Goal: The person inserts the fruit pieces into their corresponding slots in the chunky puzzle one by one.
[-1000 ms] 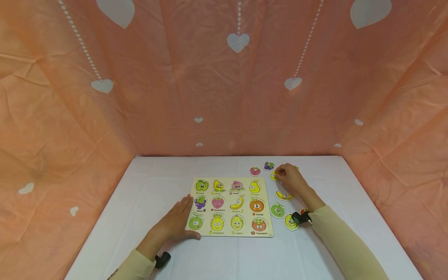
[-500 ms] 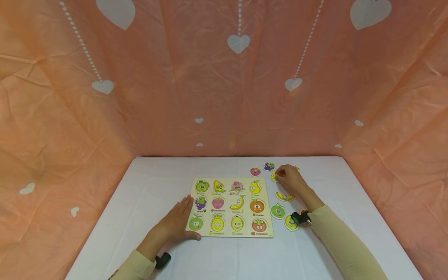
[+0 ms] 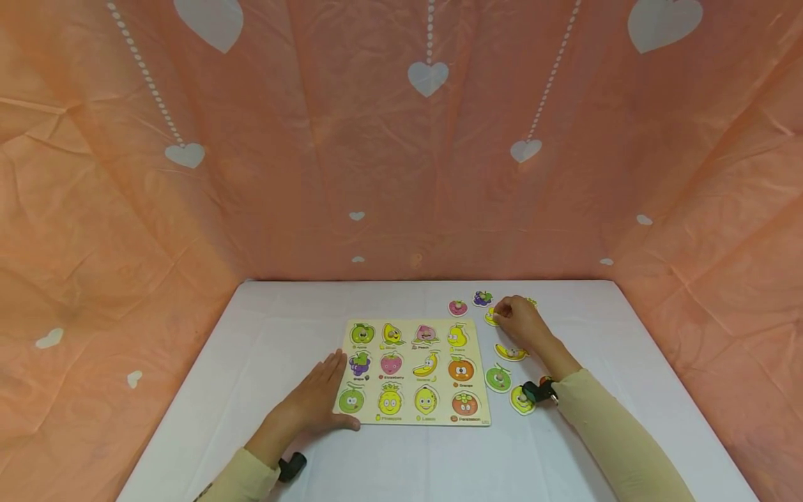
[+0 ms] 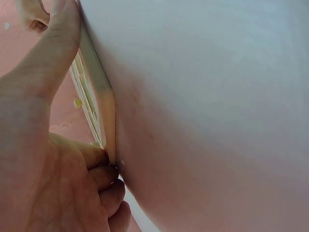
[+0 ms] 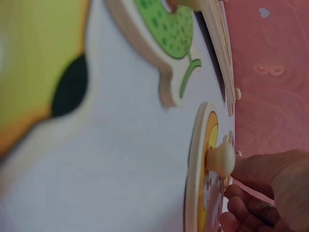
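Note:
A wooden fruit puzzle board lies flat on the white table. My left hand rests against its left side, fingers straight along the edge and thumb along the near edge; the left wrist view shows thumb and fingertips touching the board's side. Beyond the board's far right corner, my right hand pinches a yellow fruit puzzle piece, partly covered by the fingers. In the right wrist view the fingers are bent behind a knobbed banana piece; the pinched piece is mostly hidden there.
Around the right hand lie a pink piece, a grape piece, a pineapple piece, a green melon piece and a yellow piece. An orange-red piece is partly hidden by the wrist. An orange cloth backs the table.

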`<control>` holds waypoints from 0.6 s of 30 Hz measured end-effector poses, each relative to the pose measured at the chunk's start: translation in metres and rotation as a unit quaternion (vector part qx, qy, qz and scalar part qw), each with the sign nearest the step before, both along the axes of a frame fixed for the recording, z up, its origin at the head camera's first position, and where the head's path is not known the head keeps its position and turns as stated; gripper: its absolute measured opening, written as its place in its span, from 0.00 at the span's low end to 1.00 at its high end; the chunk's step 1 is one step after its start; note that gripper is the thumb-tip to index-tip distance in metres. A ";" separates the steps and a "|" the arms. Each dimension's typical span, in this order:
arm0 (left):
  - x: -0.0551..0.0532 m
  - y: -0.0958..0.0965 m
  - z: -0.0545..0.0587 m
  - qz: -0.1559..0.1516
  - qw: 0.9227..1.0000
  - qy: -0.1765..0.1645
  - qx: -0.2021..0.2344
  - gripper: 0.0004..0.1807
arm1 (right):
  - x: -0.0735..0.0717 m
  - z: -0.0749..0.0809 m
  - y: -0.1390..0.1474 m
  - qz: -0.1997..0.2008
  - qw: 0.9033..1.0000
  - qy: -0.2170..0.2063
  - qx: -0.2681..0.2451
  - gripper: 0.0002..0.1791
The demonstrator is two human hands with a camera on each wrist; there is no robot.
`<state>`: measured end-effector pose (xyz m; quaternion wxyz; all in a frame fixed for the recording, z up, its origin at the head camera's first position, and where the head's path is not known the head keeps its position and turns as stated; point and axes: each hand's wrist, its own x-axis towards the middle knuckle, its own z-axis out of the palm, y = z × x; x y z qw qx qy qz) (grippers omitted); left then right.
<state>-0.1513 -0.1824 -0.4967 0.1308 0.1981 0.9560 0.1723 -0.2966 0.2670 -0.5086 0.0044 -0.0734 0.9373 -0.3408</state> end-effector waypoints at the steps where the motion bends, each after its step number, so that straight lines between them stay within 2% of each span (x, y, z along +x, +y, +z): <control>1: 0.000 0.000 0.000 0.000 1.000 0.000 0.001 0.74 | 0.000 0.000 0.000 -0.001 1.000 0.000 0.001 0.08; 18: -0.001 0.001 0.001 0.001 1.000 -0.002 -0.003 0.74 | 0.008 0.003 -0.004 0.008 1.000 0.006 -0.002 0.09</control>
